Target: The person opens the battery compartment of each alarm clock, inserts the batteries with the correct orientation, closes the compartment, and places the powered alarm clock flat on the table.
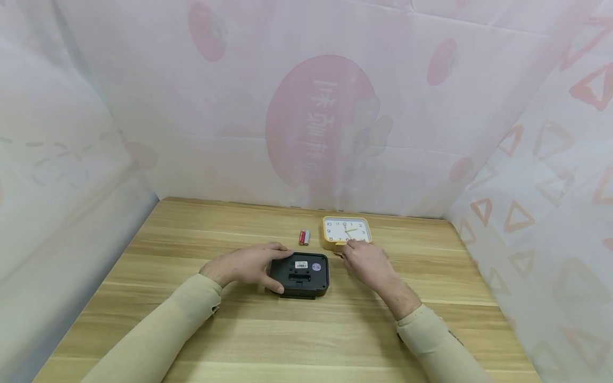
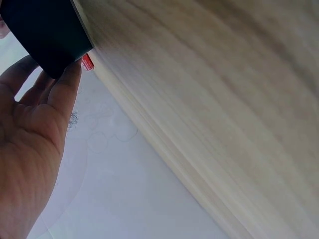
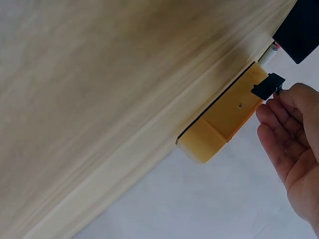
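On the table (image 1: 335, 335), a black case (image 1: 301, 269) lies lengthwise left to right, open slot (image 1: 299, 277) facing up; left hand (image 1: 251, 263) grips its left end, right hand (image 1: 370, 261) pinches a small black cover (image 3: 267, 86).

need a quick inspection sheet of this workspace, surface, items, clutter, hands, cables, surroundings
Surface: wood-grain table.
Job's things: black case, slot exposed with no battery seen in it; small black cover, off the table; red battery and silver battery, side by side beyond the case; yellow clock, to their right, dial visible.
Clutter: nothing seen.
Left hand: grips the case's left side.
Right hand: pinches the cover near the clock.
Cables: nothing seen.
Surroundings: pale printed sheeting behind and on both sides.
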{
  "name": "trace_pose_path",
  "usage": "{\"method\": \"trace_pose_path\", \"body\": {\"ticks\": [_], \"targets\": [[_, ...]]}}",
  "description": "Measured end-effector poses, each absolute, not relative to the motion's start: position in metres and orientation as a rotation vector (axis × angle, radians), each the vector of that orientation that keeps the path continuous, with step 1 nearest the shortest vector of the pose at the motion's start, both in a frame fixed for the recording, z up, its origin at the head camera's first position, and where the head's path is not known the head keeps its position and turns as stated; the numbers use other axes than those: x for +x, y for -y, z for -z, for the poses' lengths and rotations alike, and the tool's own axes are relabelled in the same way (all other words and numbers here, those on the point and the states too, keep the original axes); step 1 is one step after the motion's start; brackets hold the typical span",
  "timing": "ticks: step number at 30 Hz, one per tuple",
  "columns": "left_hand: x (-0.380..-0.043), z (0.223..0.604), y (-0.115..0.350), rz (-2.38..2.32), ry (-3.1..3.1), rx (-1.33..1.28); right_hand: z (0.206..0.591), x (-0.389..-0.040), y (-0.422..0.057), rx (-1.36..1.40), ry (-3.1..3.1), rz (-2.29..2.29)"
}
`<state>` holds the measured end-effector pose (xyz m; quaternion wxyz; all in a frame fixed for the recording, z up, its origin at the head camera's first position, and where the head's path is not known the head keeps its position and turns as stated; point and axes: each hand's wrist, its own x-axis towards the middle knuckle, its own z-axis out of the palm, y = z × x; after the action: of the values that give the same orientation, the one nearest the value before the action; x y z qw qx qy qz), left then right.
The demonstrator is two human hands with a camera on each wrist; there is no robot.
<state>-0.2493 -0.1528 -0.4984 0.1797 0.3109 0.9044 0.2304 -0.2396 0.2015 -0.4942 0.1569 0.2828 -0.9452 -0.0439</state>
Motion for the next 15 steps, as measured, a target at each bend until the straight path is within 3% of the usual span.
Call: {"method": "trace_pose_path", "body": {"ticks": [15], "targets": [[-0.2493,0.4978,0.1536,-0.648,-2.552,0.87,0.4978,-0.242,-0.2033,0.84,2.844,0.2]]}}
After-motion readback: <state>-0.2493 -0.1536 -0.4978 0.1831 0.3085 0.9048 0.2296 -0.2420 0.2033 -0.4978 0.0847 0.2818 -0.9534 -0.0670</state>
